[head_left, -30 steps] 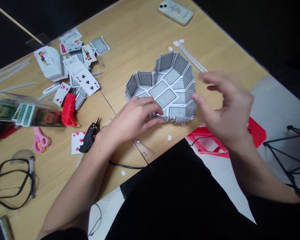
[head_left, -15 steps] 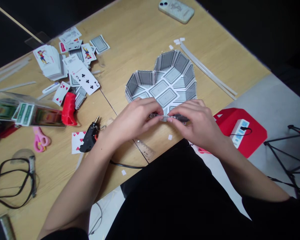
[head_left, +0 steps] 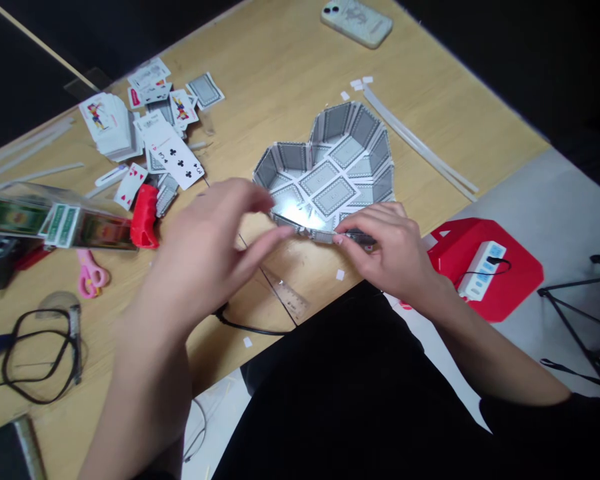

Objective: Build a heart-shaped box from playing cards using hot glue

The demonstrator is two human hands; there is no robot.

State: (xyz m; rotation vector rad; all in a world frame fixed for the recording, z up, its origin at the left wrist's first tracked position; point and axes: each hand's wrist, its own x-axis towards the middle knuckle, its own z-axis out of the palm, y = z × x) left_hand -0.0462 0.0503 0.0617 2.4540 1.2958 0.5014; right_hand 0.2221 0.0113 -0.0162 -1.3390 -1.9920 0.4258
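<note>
A heart-shaped box made of grey-backed playing cards lies on the table, its low walls standing around a floor of cards. At its near edge, my right hand pinches the card wall between thumb and fingers. My left hand, smeared a little by motion, is raised at the left of the box with thumb and fingers apart. Nothing shows between them, and the fingertips are close to the near left wall. Under my left hand a black cable runs along the table beside a clear ruler.
Loose playing cards and a card stack lie at the upper left. Nearby are a red-handled object, pink scissors and a clear box. White strips and a phone lie beyond. A power strip sits lower right.
My left hand has let go of the near wall and moved left and up, its fingers opening. It now covers the glue gun. My right hand stays at the wall.
</note>
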